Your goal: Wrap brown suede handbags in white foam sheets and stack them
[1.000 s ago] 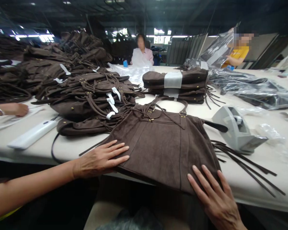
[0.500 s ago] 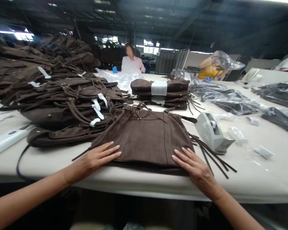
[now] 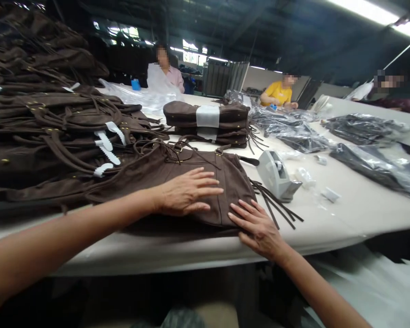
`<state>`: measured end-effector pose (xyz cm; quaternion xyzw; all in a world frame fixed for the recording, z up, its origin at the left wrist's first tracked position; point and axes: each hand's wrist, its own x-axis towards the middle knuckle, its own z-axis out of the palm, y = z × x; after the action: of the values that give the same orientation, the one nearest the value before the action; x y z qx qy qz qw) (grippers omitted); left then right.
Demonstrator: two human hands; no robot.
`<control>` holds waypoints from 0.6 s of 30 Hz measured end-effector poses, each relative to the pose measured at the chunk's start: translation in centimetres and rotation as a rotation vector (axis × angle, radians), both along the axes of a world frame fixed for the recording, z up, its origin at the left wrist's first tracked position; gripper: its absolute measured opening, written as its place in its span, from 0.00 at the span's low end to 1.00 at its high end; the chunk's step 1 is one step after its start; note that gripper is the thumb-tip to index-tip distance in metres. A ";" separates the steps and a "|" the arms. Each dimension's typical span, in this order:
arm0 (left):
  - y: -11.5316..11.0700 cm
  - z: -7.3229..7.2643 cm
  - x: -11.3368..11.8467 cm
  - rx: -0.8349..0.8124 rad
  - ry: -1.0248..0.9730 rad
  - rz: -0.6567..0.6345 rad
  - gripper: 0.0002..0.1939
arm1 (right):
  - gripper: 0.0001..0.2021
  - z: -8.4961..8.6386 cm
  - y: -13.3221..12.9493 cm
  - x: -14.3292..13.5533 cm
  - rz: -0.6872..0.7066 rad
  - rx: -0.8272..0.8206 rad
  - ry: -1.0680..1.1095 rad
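A dark brown bag with thin straps and brass rings lies flat near the table's front edge. My left hand rests over the middle of it, fingers spread and pointing right. At the bag's lower right corner lies my right hand, its fingers apart on the fabric. Neither hand grips anything. Dark tassels spread out from the bag's right side, beside a grey tape dispenser.
Brown bags with white tags are heaped at the left. Behind the bag stands a banded stack. Plastic-wrapped bags lie at the right on the pale table. Several people are across the table.
My left hand has moved right and up, from the bag's lower left corner to its middle. My right hand stays at the lower right corner. The view has turned right.
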<state>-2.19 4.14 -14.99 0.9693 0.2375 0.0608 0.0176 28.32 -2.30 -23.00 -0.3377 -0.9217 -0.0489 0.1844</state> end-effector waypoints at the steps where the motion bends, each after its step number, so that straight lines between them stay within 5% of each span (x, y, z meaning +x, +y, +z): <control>1: -0.1 -1.6 0.4 -0.023 -0.002 -0.038 0.27 | 0.26 0.2 -0.4 0.1 -0.011 -0.012 -0.006; 5: -0.8 -5.9 -0.5 -0.129 0.035 -0.031 0.30 | 0.20 4.0 -1.5 -0.2 -0.043 -0.167 -0.075; 9: -0.9 -6.0 -1.1 -0.156 0.022 -0.053 0.31 | 0.20 10.3 -1.1 -2.3 -0.113 -0.081 -0.039; 11: -0.8 -5.7 -1.0 -0.130 -0.014 -0.068 0.31 | 0.23 11.0 -0.4 -3.9 -0.179 0.011 0.012; 13: -0.7 -5.8 -0.9 -0.083 -0.054 -0.088 0.31 | 0.27 9.0 -0.1 -5.3 -0.303 0.030 0.056; 18: 0.7 -7.5 -1.6 0.118 -0.152 -0.183 0.32 | 0.32 -1.2 -2.8 -6.4 -0.605 -0.026 0.157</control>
<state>-3.80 4.85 -22.45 0.9790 0.1419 0.1458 -0.0159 21.96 -5.14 -24.19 -0.6017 -0.7629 -0.0638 0.2278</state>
